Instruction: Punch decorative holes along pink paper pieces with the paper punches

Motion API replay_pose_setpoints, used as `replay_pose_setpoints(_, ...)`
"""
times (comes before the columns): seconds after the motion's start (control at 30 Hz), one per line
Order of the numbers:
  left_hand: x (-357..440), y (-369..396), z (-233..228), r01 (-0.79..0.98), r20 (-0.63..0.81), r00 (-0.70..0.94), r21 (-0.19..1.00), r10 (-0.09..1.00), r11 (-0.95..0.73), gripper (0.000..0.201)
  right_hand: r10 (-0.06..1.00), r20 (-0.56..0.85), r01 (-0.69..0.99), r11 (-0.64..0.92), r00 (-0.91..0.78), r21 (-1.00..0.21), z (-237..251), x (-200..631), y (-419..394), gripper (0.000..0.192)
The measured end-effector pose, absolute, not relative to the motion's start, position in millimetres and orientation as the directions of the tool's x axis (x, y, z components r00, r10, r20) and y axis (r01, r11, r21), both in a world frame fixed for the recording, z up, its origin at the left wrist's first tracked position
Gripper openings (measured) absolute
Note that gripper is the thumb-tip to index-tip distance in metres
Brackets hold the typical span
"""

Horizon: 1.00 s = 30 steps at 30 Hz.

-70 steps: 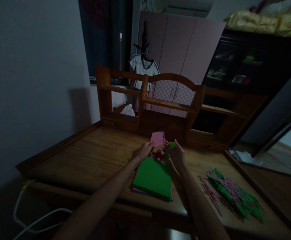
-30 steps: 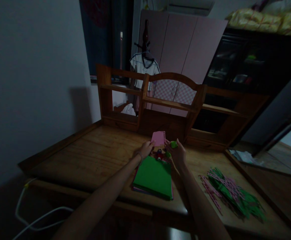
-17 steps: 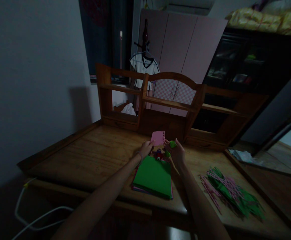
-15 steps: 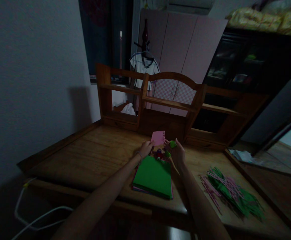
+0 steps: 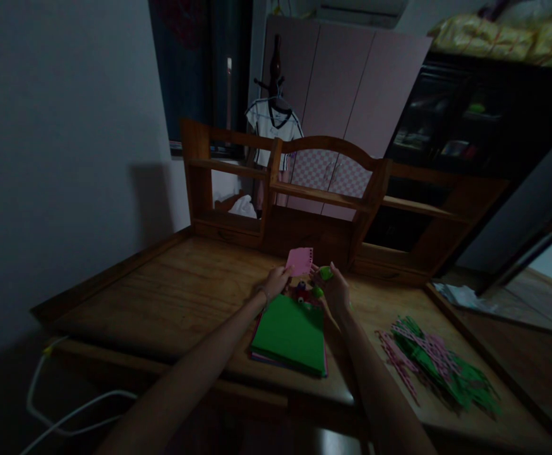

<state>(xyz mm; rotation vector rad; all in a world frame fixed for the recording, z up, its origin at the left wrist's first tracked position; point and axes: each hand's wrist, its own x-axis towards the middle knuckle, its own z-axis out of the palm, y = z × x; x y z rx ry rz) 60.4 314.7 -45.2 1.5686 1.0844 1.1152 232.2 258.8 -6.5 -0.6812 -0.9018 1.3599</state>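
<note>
The left hand [image 5: 276, 282] pinches a pink paper piece [image 5: 299, 261] upright by its near corner; just right, the right hand [image 5: 335, 291] closes around a small green punch [image 5: 325, 273], above the green sheet stack [image 5: 289, 333] on the wooden desk [image 5: 181, 297].

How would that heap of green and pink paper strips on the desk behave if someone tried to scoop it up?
The strips look thin and narrow, so they would probably be floppy and very light. They lie loose and criss-crossed on the desk, so a handful would likely shed some. A push would probably spread them rather than slide the heap whole.
</note>
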Motion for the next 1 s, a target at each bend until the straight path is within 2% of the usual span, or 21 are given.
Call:
replay_pose_setpoints(0.63,59,315,-43,0.216,0.194,0.187,0.948,0.963,-0.233,0.048,0.985,0.161,-0.478,0.174,0.069,-0.861,-13,228,262,0.028)
replay_pose_setpoints(0.8,59,317,-46,0.195,0.196,0.187,0.953,0.963,-0.232,0.047,0.967,0.229,-0.369,0.254,0.112,-0.894,-11,230,262,0.034)
replay_pose_setpoints(0.9,59,317,-47,0.177,0.198,0.197,0.956,0.96,-0.234,0.047,0.931,0.282,-0.257,0.338,0.232,-0.905,-12,234,262,0.034)
replay_pose_setpoints(1.0,59,315,-46,0.169,0.203,0.212,0.956,0.956,-0.241,0.046,0.903,0.282,-0.146,0.342,0.325,-0.928,-17,239,265,0.029)
